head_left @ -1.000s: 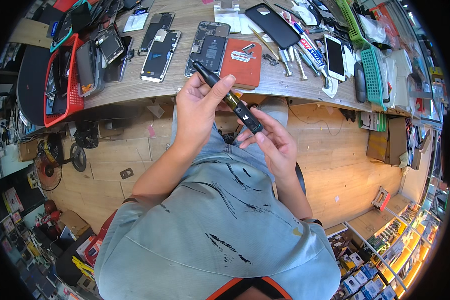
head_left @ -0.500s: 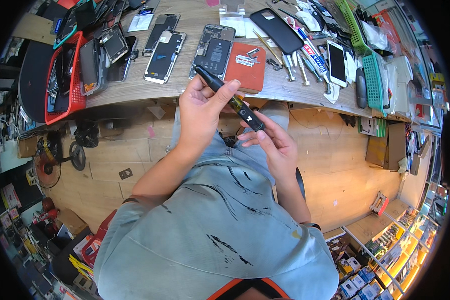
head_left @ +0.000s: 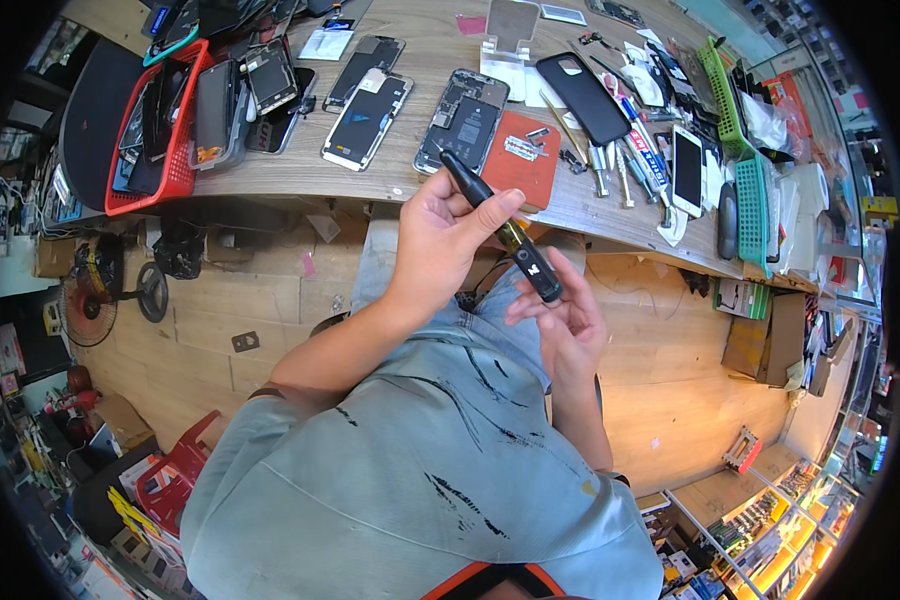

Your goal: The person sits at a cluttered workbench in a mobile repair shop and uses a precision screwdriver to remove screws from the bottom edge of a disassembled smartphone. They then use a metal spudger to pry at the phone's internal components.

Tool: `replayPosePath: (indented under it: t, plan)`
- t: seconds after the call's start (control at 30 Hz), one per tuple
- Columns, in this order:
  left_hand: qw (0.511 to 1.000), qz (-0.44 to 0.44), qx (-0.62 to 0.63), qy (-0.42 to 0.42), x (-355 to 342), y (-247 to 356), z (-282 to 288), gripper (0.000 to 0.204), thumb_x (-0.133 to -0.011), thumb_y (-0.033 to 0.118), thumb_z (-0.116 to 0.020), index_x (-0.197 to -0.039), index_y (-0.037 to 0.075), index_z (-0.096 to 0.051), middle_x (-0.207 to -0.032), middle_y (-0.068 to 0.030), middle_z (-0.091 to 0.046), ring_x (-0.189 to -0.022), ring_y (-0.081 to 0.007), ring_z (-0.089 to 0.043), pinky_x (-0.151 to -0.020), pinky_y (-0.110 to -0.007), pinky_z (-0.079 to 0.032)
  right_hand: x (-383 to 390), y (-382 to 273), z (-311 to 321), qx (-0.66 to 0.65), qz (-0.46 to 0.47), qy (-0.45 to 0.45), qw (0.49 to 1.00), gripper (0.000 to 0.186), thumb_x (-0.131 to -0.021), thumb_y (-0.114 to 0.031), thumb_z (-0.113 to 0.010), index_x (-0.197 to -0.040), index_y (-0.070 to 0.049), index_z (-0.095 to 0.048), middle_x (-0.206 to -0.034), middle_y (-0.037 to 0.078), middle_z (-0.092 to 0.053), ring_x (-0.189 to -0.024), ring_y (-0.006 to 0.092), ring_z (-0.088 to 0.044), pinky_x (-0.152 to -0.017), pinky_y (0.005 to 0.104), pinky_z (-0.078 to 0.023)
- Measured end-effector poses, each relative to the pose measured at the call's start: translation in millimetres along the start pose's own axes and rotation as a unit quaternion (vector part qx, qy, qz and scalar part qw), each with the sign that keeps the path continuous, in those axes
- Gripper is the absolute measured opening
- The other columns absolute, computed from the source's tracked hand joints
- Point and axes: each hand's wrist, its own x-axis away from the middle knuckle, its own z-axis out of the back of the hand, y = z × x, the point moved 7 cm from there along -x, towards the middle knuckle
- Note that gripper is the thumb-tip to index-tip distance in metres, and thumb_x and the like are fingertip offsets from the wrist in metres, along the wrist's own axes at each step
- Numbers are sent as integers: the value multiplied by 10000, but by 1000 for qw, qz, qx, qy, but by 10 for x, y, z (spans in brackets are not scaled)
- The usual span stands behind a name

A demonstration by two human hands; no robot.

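One red basket (head_left: 178, 163) holds dark phone-like slabs (head_left: 156, 125), left grip (head_left: 440, 240) a black tubular device (head_left: 517, 246), right grip (head_left: 572, 322) spread.

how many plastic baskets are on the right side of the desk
2: a lime-green basket toward the back, and a teal basket in front of it. Others may be hidden.

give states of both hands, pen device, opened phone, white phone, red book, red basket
Pen device, tilted, held
Left hand, gripping it
Right hand, open, at its lower end
Opened phone, innards showing
White phone, face up, screen dark
Red book, shut, blade on top
Red basket, filled
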Motion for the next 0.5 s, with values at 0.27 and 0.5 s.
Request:
replayPosePath:
  t: [0.27,0.5]
  plan:
    - [993,38,57,-95,324,-300,-279,255,-1046,193,-732,-1183,-1,-640,-1080,-83,-764,-973,-125,-734,-848,-285,-605,121,-79,-88,40,119,43,991,871,-885,-98,-877,-1608,35,-409,-1195,153,-631,-907,210,-677,-730,329,-584]
    - [983,8,2,-185,532,-203,-320,285,-1068,212,-705,-1226,-18,-648,-1047,-41,-698,-897,-87,-651,-774,-248,-557,147,-237,-132,158,256,56,952,563,-1078,-324,-665,-1509,7,-515,-1271,178,-615,-831,220,-658,-665,350,-569]
